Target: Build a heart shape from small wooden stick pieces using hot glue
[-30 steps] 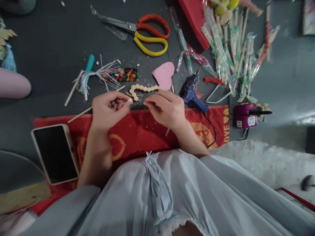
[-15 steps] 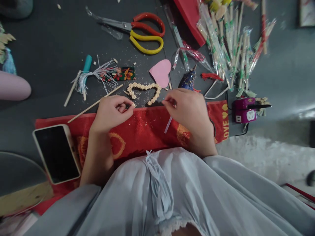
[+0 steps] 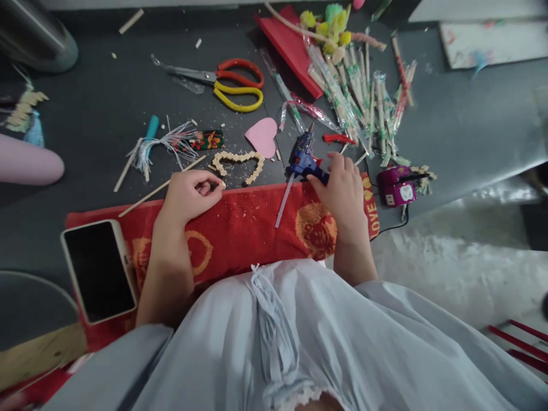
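My left hand [image 3: 188, 196] rests on the red towel [image 3: 240, 228] and pinches a small pale bead at its fingertips, just below the heart shape made of pale beads [image 3: 238, 164] on the dark table. My right hand [image 3: 342, 191] lies on the handle of the blue glue gun [image 3: 302, 158], fingers curled around it. A clear glue stick [image 3: 283, 201] pokes out of the gun's back over the towel. A pink paper heart [image 3: 262, 137] lies just beyond the bead heart.
Red-and-yellow scissors [image 3: 225, 83], a tassel bundle [image 3: 166, 142], a thin wooden stick [image 3: 160, 187], a pile of wrapped sticks [image 3: 359, 97] and a purple power socket [image 3: 396, 187] lie on the table. A phone [image 3: 99, 269] rests on the towel's left end.
My right hand moved right, away from the bead heart, and came down on the glue gun's handle. My left hand stayed put with the bead. The camera tilted a little.
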Motion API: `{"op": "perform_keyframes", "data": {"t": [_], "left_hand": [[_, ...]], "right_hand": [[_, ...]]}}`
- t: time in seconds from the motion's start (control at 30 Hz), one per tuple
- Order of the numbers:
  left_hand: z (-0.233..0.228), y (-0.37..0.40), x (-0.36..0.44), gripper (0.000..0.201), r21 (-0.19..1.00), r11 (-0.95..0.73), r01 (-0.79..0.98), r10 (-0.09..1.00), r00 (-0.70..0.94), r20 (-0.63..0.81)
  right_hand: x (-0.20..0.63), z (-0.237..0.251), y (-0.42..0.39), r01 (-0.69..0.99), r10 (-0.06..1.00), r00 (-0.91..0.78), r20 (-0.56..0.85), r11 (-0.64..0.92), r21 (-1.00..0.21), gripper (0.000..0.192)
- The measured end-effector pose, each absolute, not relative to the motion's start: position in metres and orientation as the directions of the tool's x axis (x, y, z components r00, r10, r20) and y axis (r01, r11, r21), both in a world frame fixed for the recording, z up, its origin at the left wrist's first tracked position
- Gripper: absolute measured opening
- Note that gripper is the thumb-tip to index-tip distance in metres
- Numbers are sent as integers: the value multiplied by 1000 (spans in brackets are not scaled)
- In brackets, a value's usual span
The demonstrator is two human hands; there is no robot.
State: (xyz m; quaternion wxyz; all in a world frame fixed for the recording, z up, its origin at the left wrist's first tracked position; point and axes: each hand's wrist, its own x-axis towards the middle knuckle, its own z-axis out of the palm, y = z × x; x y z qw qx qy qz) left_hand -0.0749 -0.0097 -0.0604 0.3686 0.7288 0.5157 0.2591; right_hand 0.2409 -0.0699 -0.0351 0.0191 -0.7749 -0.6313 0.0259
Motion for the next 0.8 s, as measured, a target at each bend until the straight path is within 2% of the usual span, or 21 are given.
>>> {"op": "perform_keyframes", "data": {"t": [0.1,0.27,0.4,0.53,0.67,0.8], "left_hand": [[-60,-10,-75,15,812,-173,558,945,328,-23],[-59,-9,-76,21,812,-186,553,945,327,-6],[-60,-9,-78,22,802,-206,560,943,331,11],[-61,-8,-78,25,798,-209,565,947,321,21],[-62,-8,-77,24,816,-224,533,948,314,55],[-64,-8,-77,24,846,-212,489,956,284,76]], "right_hand": [[243,-40,-62,985,989,145,-32,-147,-94,52],[242,-47,-54,987,993,113,-43,-117,-106,40],[239,-45,-59,986,996,87,1,-86,-144,39],[241,-39,-68,968,993,86,86,-63,-241,40],[251,-42,-74,932,989,124,84,-87,-353,38],[262,-48,-79,854,975,179,131,-88,-512,39]]}}
